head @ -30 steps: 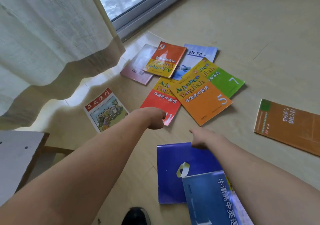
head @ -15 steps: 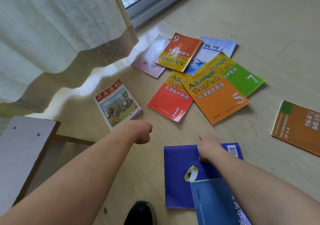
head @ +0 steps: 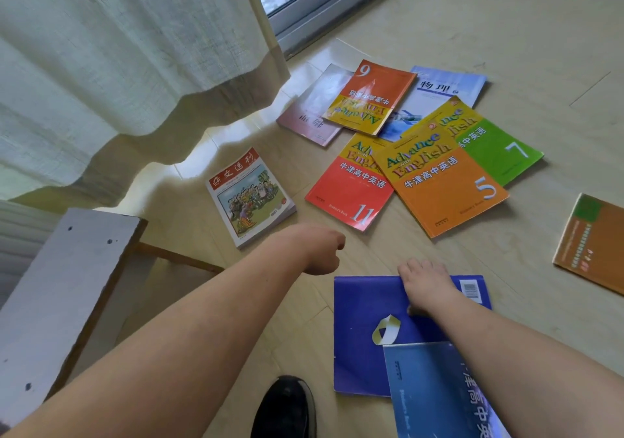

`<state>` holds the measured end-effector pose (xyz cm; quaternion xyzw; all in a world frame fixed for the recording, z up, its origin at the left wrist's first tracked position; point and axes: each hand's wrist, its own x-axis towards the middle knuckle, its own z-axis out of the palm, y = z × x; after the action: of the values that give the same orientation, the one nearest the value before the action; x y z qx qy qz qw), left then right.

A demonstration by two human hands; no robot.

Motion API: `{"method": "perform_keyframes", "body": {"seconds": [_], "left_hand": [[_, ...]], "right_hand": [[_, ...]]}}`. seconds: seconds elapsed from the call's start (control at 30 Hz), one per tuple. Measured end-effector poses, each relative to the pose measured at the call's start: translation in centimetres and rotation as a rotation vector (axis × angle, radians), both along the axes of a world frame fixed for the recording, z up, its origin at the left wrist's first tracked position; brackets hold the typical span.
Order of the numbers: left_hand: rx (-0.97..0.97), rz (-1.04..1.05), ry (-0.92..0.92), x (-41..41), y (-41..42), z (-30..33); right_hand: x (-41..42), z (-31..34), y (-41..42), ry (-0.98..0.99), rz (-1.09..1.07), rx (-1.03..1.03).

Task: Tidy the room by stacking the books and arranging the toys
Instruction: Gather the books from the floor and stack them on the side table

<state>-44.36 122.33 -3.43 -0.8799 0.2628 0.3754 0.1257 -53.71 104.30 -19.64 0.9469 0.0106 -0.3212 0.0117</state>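
Far left there's a white board [head: 57,289] under the curtain [head: 111,59]. Next over, a thick cartoon-cover book [head: 250,197] lies alone on the floor [head: 439,15]. The left hand [head: 320,248] hangs just past it, curled into a loose fist with nothing in it. Then a messy fan of books: red 11 [head: 347,191], orange 5 [head: 442,184], green 7 [head: 499,150]. The right hand [head: 427,285] lies flat on the purple book [head: 364,336], fingers spread, not gripping. A brown book [head: 594,245] sits off right.
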Motion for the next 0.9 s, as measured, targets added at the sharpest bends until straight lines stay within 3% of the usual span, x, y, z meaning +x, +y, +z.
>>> {"method": "perform_keyframes", "body": {"seconds": [0.2, 0.3, 0.43, 0.63, 0.77, 0.9], "left_hand": [[0.118, 0.042, 0.027, -0.4, 4.0, -0.4], [0.245, 0.057, 0.023, 0.0, 5.7, 0.2], [0.340, 0.045, 0.001, 1.9, 4.4, 2.0], [0.085, 0.106, -0.305, 8.0, -2.8, 9.9], [0.094, 0.035, -0.325, 9.4, -8.3, 11.4], [-0.070, -0.027, -0.333, 11.0, -14.2, 10.4]], "right_hand": [[2.2, 1.1, 0.4, 0.333, -0.023, 0.040], [3.2, 3.1, 0.4, 0.364, -0.070, 0.119], [4.4, 7.0, -1.0, 0.175, -0.268, 0.334], [4.4, 14.3, -5.8, -0.215, -0.700, 0.814], [4.2, 18.5, -8.4, -0.457, -0.862, 0.899], [5.2, 19.8, -9.7, -0.605, -1.046, 0.974]]}}
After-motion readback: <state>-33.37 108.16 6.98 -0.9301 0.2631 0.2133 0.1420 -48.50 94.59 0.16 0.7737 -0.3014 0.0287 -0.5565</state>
